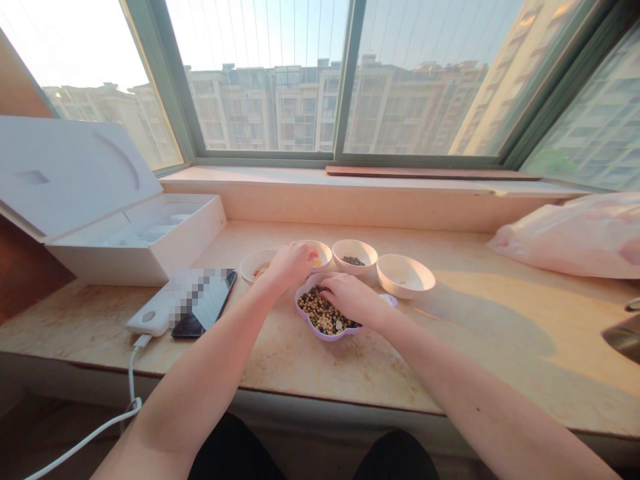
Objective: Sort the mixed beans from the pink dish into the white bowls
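Note:
My left hand [293, 261], fingers bent together and pointing down, is over a white bowl [325, 252] with a few yellow bits in it. Whatever those fingertips hold is hidden. At the purple flower-shaped bowl [327, 337], my right hand [350, 297] reaches over the rim, its curled fingertips down at the mixed beans [325, 313]. These are tan, black and some green; anything pinched there is too small to make out. Behind stand a white bowl with reddish bits [247, 267], one with dark seeds [354, 261] and one with a few pale pieces [403, 283].
On the left are an open white box [185, 233], a white power bank [150, 317] with a plugged-in cable [131, 373] and a phone [213, 307]. A plastic bag [575, 233] and a shiny metal object [625, 340] lie right. The counter's front edge [320, 395] runs before my knees.

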The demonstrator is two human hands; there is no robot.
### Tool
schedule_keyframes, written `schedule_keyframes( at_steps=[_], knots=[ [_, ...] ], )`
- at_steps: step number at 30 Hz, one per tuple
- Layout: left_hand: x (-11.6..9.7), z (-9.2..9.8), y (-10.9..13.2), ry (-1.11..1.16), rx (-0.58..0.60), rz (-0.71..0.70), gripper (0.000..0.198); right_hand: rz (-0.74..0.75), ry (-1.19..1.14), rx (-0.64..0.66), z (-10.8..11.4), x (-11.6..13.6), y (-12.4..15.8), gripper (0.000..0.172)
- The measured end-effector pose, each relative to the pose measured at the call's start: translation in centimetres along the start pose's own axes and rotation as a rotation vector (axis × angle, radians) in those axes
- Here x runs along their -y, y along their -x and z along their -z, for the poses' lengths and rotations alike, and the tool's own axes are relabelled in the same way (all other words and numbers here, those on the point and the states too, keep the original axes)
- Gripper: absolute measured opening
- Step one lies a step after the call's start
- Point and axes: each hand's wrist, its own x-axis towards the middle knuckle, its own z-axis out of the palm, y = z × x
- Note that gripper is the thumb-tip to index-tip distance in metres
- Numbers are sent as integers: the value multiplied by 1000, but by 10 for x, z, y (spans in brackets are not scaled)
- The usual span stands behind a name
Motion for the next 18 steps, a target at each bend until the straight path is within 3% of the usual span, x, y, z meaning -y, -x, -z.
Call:
schedule_keyframes(
  at_steps=[10,18],
  knots=[
    [0,-2,1,1,-12,-19,25,-30,51,27,4,4,3,20],
    [-2,1,2,-5,2,-42,22,31,109,36,-1,6,2,29]
  ],
)
